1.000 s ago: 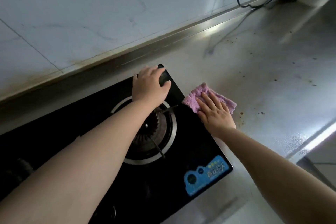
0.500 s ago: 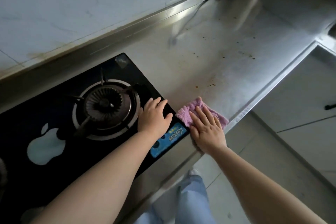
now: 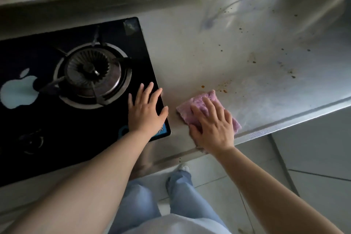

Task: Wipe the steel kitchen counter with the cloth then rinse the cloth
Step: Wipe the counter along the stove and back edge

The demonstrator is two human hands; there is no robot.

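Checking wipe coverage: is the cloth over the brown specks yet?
No, the cloth under the right hand lies just short of the brown specks.

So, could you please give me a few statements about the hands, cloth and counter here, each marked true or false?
1. The right hand presses flat on the pink fluffy cloth. True.
2. The left hand holds a second cloth. False: it rests open on the black glass gas stove.
3. Brown specks lie on the steel kitchen counter beyond the cloth. True.
4. The cloth lies on the stove. False: it lies on the counter, right of the stove.
5. A pot stands on the round metal burner. False: the burner is bare.
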